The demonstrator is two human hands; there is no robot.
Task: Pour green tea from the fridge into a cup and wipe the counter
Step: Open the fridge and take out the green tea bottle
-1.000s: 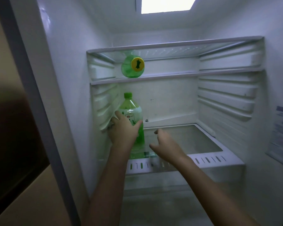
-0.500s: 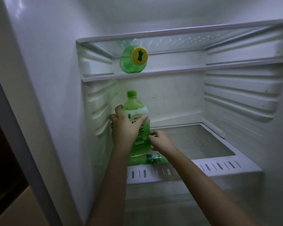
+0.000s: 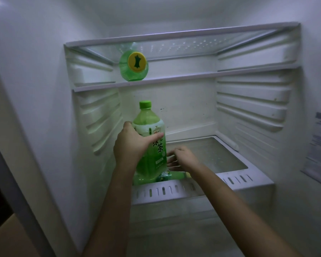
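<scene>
Fingers point(image 3: 127, 125) of your left hand point(image 3: 131, 147) curl round the left side of the green tea bottle point(image 3: 153, 160), thumb stretched across its label (a wrapping grip). Your right hand point(image 3: 183, 160) sits lower, fingers loosely straight, tips at the bottle's right side; whether they touch it is unclear. That bottle stands upright, capped, at the left of the lower fridge shelf point(image 3: 211, 183). A small green bottle point(image 3: 168, 176) lies at its base; another green bottle point(image 3: 133, 66) lies on the shelf above.
</scene>
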